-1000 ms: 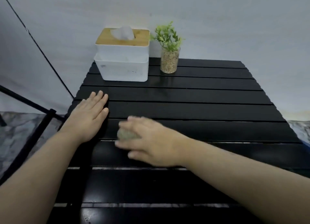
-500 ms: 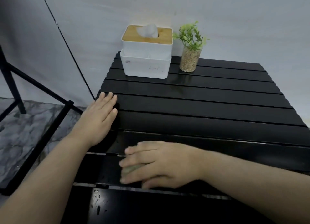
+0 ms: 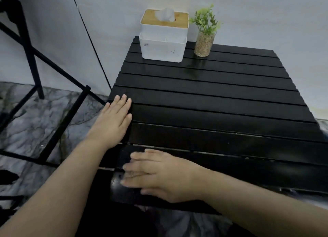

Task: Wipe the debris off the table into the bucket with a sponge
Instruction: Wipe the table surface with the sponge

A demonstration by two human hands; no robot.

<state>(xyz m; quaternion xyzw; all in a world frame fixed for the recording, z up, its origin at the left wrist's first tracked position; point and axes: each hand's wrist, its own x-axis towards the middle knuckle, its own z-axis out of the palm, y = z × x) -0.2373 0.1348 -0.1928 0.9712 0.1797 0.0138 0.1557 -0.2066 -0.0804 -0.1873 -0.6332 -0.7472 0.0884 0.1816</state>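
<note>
Right hand [image 3: 159, 174] now nearer table [image 3: 213, 98] front-left corner; left hand [image 3: 113, 123] flat.

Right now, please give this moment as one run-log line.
left hand: flat on table edge; right hand: flat near left corner, blurred; sponge: hidden; bucket: not in view

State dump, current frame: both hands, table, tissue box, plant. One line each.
left hand: open, flat on the table's left edge.
right hand: fingers extended, palm down on the near slats, motion-blurred; sponge not made out beneath it.
table: black slats, pale specks on the near ones.
tissue box: upright, wooden lid on, tissue sticking out.
plant jar: upright, beside the tissue box.
bucket: not in view.
</note>
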